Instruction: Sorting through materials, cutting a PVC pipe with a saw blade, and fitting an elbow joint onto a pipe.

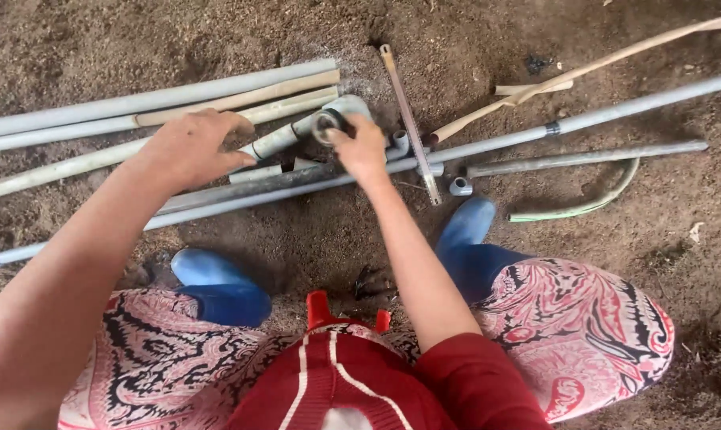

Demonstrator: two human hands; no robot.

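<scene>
dirt ground [313, 239]; pipe [277, 142] in left hand [187, 149] (long axis left-right), elbow [341, 111] end rightward.

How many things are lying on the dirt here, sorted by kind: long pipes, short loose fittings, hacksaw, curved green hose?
Long grey or cream pipes: about 9, some overlapping, so the count is approximate
Short loose fittings: 2 clear ones
Elbow fitting on the pipe held by right hand, left hand beside it: 1
Hacksaw: 1
Curved green hose: 1
Total: about 14

Around the grey elbow fitting [341, 111], matt plastic by the look of it, lie dull, dusty grey plastic pipes [169, 95] on rough, crumbly soil [313, 239]; just right, a thin, rusty-looking hacksaw blade [411, 123].
</scene>
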